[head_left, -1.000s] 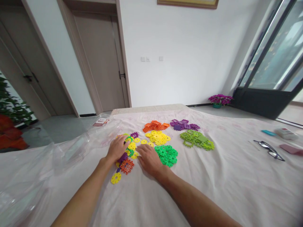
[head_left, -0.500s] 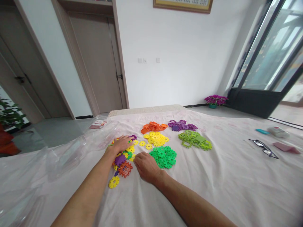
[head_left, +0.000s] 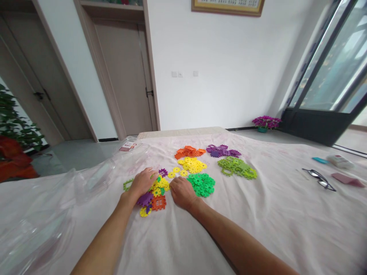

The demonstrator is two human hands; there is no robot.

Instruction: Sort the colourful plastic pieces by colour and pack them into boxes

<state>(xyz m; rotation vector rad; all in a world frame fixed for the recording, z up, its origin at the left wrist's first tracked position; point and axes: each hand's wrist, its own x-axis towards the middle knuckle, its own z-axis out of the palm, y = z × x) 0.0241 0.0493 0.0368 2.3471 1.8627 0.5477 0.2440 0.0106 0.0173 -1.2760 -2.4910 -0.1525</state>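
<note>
Left hand (head_left: 142, 182) laid over mixed pieces (head_left: 159, 184); right hand (head_left: 182, 191) curled beside green pile (head_left: 202, 185); whether anything is grasped by either cannot be told.

On the right of the pale cloth (head_left: 286, 214) lie black-framed eyeglasses (head_left: 315, 174), a folded dusky-pink piece (head_left: 347, 179), perhaps a case, a flat blue object (head_left: 319, 160) and a white packet (head_left: 340, 161). Clear plastic packaging (head_left: 97, 176) spreads along the left. Far right, magenta flowers (head_left: 266, 121) fill a green pot (head_left: 262, 130); far left stands a flat taupe door (head_left: 123, 76).
</note>
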